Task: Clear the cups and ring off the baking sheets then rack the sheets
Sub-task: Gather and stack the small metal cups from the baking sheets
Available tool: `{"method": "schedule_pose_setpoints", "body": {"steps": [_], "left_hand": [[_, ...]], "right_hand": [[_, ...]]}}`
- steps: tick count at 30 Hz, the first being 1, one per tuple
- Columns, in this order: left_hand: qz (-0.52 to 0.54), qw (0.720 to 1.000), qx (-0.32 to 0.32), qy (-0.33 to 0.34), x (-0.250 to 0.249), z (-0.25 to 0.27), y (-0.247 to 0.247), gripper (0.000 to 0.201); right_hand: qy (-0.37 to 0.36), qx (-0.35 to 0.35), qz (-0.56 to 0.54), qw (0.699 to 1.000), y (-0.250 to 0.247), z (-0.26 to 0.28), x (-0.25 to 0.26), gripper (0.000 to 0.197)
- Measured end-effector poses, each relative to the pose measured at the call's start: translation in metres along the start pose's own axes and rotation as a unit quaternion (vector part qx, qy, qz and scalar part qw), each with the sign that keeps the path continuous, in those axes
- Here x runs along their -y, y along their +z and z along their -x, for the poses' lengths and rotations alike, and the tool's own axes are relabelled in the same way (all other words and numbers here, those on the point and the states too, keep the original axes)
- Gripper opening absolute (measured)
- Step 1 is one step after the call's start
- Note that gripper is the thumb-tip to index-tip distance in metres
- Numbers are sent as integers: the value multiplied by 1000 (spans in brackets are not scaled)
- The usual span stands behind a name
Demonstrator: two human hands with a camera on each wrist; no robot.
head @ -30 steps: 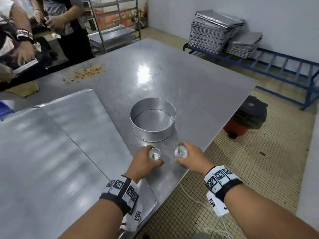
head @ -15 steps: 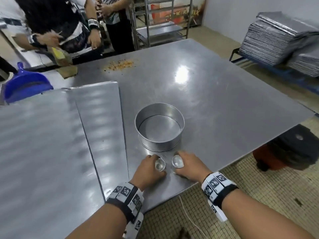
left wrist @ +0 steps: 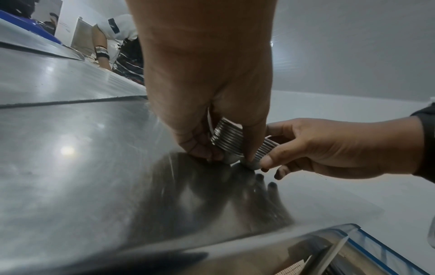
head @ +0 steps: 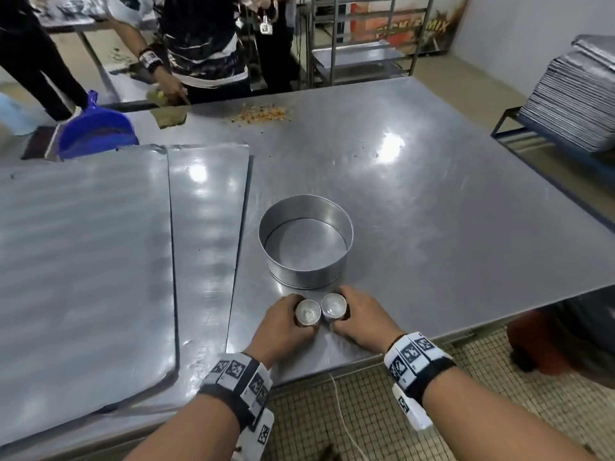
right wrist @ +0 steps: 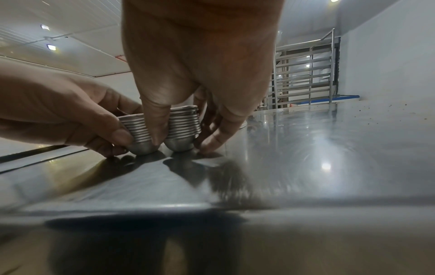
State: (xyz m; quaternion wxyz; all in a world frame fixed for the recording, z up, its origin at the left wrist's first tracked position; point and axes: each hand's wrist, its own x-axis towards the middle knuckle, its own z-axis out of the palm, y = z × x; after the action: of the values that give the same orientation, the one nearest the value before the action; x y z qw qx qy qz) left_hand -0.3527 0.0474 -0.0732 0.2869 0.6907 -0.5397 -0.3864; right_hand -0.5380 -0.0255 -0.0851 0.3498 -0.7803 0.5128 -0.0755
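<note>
Table (head: 432,194): steel top that fills most of the head view, its near edge at the lower middle of the frame.
Baking sheets (head: 83,261): two, lying flat on the left half of the table, the nearer one overlapping the other (head: 206,227) along a seam.
Stacked trays (head: 572,104): a pile on a blue rack at the right edge of the frame.
Ring (head: 305,241): round metal band standing on the table at frame centre, right of the sheets.
Dustpan (head: 96,131): blue, upper left, at the table's far edge.
Crumbs (head: 259,114): a scatter near the far edge, upper middle.
Left hand (head: 283,324): fingers and thumb curled round the left cup stack (head: 307,313), which rests on the table just below the ring.
Right hand (head: 362,322): curled round the right cup stack (head: 333,306), also on the table; the two stacks touch side by side.
</note>
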Motion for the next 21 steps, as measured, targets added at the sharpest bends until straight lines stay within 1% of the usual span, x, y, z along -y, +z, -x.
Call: {"method": "schedule_pose_setpoints", "body": {"steps": [4,8,13,15,18,19,20,21], "left_hand": [[-4,1000,-6,3,1,-2,4,50],[-17,1000,-9,0,4,-4,4,50],[-22,1000,-7,-6,14,-11,6,45],[-23,1000,2,-10,17,-14,5,53],[-12,998,58,-32,23,-19,-6,83],[5,996,74,-41,23,-20,-14,89],[27,995,78,-53,24,-22,-22,87],[58,994,66,-63,23,-24,-32,80]], "right_hand": [[-7,5,-7,1000,-2,-2,-3,39],[-3,3,-17,1000,-2,-2,-4,48],[6,-3,-38,999,-1,-2,-7,51],[8,5,-42,999,-3,-4,-9,55],[6,54,-25,998,-15,-5,-12,68],[14,63,-22,998,-22,-7,-15,70],[24,55,-29,998,-30,-9,-18,67],[40,33,-41,998,-40,-13,-22,61]]}}
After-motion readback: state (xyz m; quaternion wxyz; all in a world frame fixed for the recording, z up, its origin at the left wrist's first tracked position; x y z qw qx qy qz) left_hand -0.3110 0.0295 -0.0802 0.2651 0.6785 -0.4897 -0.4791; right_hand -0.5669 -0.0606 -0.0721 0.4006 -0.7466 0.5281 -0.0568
